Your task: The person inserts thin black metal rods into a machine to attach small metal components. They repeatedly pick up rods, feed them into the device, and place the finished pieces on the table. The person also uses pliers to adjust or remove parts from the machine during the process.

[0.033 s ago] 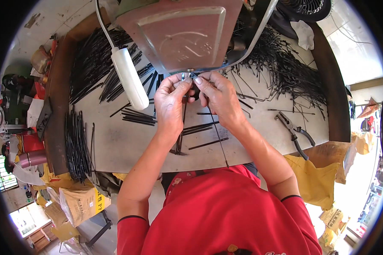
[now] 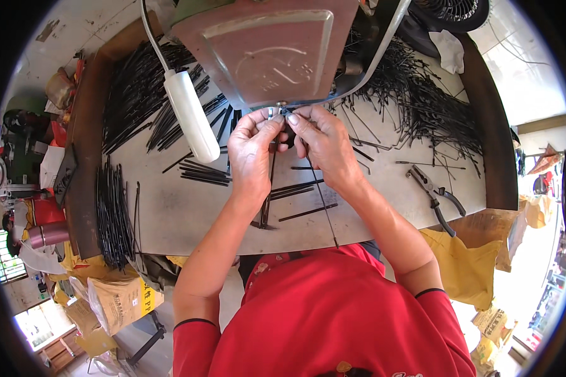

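Observation:
My left hand [image 2: 253, 151] and my right hand [image 2: 324, 147] meet fingertip to fingertip under the lower edge of a reddish-brown metal machine housing [image 2: 270, 50]. Together they pinch the top end of a thin black rod [image 2: 324, 210], right at a small shiny fitting [image 2: 274, 113] on the machine. The rod runs down past my right wrist toward the table's front edge. A white cylindrical handle [image 2: 192, 116] hangs just left of my left hand.
The grey worktable [image 2: 170, 213] carries heaps of black rods at the back left [image 2: 132, 94] and back right [image 2: 421, 107], plus a bundle [image 2: 113, 213] at the left edge. Loose rods lie under my hands. Pliers [image 2: 437, 198] lie at the right. Yellow sacks stand around the table.

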Tool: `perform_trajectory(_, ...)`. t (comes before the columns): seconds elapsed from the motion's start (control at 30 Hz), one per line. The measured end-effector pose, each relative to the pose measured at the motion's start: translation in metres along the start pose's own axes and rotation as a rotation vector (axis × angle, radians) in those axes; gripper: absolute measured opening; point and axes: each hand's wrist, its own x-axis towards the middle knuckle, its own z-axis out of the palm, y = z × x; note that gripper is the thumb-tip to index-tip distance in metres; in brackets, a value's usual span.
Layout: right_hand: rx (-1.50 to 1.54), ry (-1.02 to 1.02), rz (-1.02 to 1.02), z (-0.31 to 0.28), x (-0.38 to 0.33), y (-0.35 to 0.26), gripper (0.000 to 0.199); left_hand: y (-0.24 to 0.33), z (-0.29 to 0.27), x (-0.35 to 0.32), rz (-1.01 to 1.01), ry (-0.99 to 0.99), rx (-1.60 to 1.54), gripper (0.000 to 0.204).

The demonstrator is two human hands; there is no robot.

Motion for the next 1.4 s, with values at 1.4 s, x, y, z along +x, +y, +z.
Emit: perform_trajectory(1.4, 0.165, -0.135, 0.125, -0.018, -0.023, -0.001, 0.028, -0.005, -0.008, -0.011, -0.067, -0.17, 0.032, 0.023)
